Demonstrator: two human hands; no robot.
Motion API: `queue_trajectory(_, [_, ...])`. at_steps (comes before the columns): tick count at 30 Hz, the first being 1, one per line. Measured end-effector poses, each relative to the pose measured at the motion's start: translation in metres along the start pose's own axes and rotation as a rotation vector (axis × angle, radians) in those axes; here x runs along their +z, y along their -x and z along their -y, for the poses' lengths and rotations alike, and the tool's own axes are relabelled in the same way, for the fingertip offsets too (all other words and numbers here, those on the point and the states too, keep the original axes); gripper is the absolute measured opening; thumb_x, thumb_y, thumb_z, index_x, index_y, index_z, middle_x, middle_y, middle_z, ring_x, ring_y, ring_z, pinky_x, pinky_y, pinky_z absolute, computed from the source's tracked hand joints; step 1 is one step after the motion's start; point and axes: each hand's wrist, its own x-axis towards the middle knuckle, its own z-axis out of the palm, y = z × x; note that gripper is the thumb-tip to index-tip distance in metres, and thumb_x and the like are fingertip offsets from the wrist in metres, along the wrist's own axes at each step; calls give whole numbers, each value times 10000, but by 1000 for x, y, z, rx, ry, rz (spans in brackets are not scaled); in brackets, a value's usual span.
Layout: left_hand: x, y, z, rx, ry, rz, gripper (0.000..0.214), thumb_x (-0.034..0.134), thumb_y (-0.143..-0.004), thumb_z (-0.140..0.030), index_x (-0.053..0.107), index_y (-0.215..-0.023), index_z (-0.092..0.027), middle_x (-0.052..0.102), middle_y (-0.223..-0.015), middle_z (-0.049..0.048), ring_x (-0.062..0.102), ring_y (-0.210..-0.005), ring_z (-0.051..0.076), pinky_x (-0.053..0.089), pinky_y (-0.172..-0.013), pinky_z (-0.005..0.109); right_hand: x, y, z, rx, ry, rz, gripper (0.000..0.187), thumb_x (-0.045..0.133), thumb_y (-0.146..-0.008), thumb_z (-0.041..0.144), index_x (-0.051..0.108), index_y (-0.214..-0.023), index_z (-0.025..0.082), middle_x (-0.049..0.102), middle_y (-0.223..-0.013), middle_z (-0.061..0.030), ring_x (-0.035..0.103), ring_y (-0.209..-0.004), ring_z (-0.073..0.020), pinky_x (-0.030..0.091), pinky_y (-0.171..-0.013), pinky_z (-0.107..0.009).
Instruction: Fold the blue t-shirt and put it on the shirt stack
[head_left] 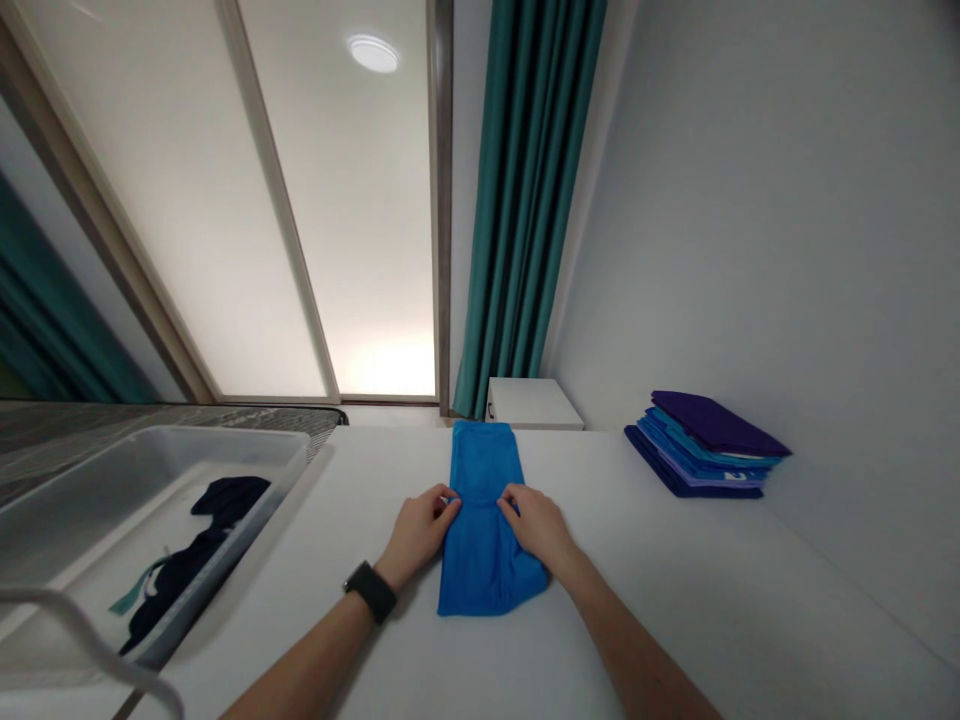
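A bright blue garment (484, 500) lies folded into a long narrow strip on the white table (637, 600), running away from me. My left hand (417, 532), with a dark watch on the wrist, pinches the strip's left edge near its middle. On the opposite edge my right hand (537, 525) pinches the cloth at the same height. Both hands have fingers curled onto the fabric.
A stack of folded blue and purple clothes (705, 442) sits at the table's far right by the wall. A clear plastic bin (150, 520) on the left holds a dark garment (202, 545). Teal curtains (525, 200) and a small white cabinet (532, 402) stand behind.
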Motion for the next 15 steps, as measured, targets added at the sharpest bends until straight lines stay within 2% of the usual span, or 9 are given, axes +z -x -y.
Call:
queue_trajectory(4, [0, 0, 2, 25, 97, -39, 377, 455, -883, -480, 663, -941, -172, 595, -605, -12, 549, -570, 164, 358, -547, 247, -4, 0, 3, -33, -66, -57, 198, 420, -965, 283, 602, -917, 220, 672, -947, -27, 615, -867, -167, 376, -739, -252])
queue_trajectory(8, [-3, 2, -2, 10, 80, -74, 390, 438, -890, -487, 654, -988, -176, 584, -607, -20, 542, -566, 159, 364, -556, 250, -3, -3, 4, -43, -79, -80, 187, 428, -965, 278, 601, -929, 217, 667, -962, -30, 610, -892, -170, 383, -763, -254])
queue_trajectory(12, [-5, 6, -4, 34, -4, -35, 325, 519, -847, -426, 635, -1049, -201, 605, -646, -29, 570, -604, 155, 391, -618, 254, 2, -8, -1, -42, -95, -31, 171, 456, -950, 264, 612, -908, 209, 674, -951, -35, 614, -886, -172, 387, -760, -249])
queue_trajectory(15, [-5, 7, -2, 83, 10, -13, 316, 524, -842, -371, 616, -1097, -208, 628, -701, -18, 579, -613, 150, 405, -635, 258, 4, -11, -6, -50, -153, -51, 178, 447, -949, 256, 612, -902, 209, 678, -934, -31, 617, -874, -168, 394, -761, -244])
